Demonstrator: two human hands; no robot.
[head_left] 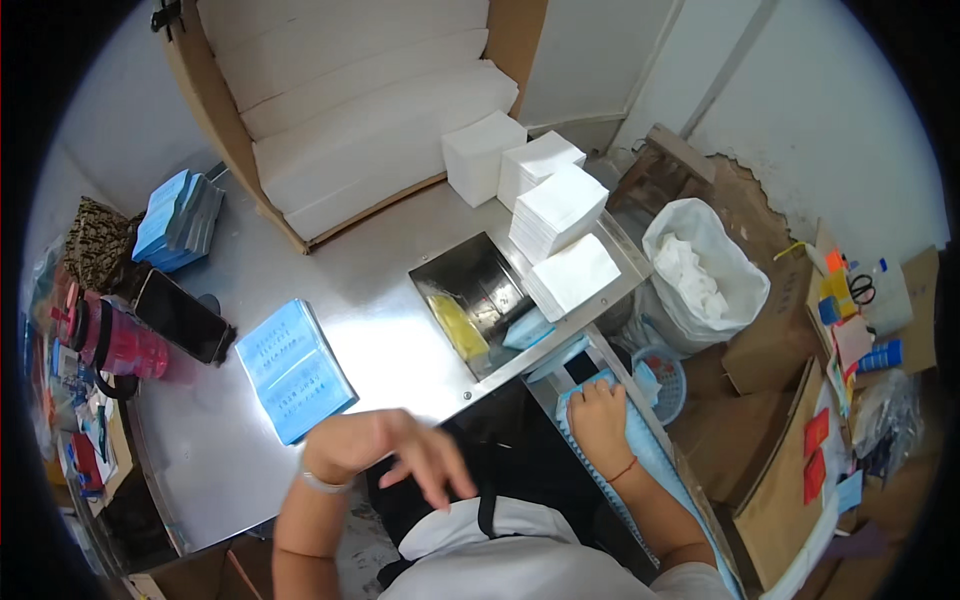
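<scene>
Where metal tabletop [385, 330] gleams, blue pack [295, 370] lies; pale walls [830, 120]

"Where's that right hand [598, 420]?"

"Curled on top of a row of blue packs [648, 445], lower right. I can't tell whether it grips them."

"And the left hand [398, 440]?"

"By the near edge of the metal table [200, 430], fingers loosely bent, nothing visible in it."

"What's near it?"

"A blue printed stack [295, 370], lying flat. Farther left, a dark phone [180, 315] sits beside a pink bottle [135, 342]."

"And those white stacks [560, 210]?"

"Four of them, beside the square opening [480, 270] with something yellow [456, 325] inside."
</scene>
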